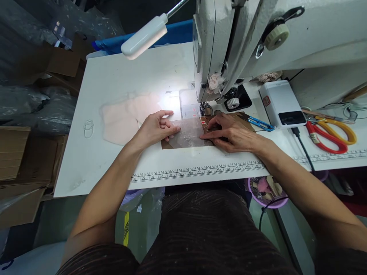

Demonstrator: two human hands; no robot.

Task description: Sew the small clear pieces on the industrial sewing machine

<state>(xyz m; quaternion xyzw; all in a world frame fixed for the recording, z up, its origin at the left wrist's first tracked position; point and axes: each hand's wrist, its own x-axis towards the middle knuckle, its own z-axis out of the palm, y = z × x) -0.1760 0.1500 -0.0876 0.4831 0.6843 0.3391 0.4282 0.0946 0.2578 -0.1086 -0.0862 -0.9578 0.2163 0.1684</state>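
Observation:
A thin translucent sheet [187,131] lies over a brown piece [165,145] on the white table, just in front of the sewing machine's presser foot [203,108]. My left hand [155,129] has its thumb and fingers pinched together at the sheet's left part. On the other side, my right hand [231,133] rests palm down, its fingers apart and the index fingertip touching the sheet's right edge. Small red marks show on the brown material near that hand. Pale pink fabric pieces [120,116] lie flat to the left of my left hand.
The sewing machine [212,46] rises ahead, with a lamp [145,37] at its left. Blue thread snips [260,123], a white box with a dark display [282,103] and red-and-yellow-handled scissors [327,137] lie rightward. A printed ruler [197,170] follows the front edge.

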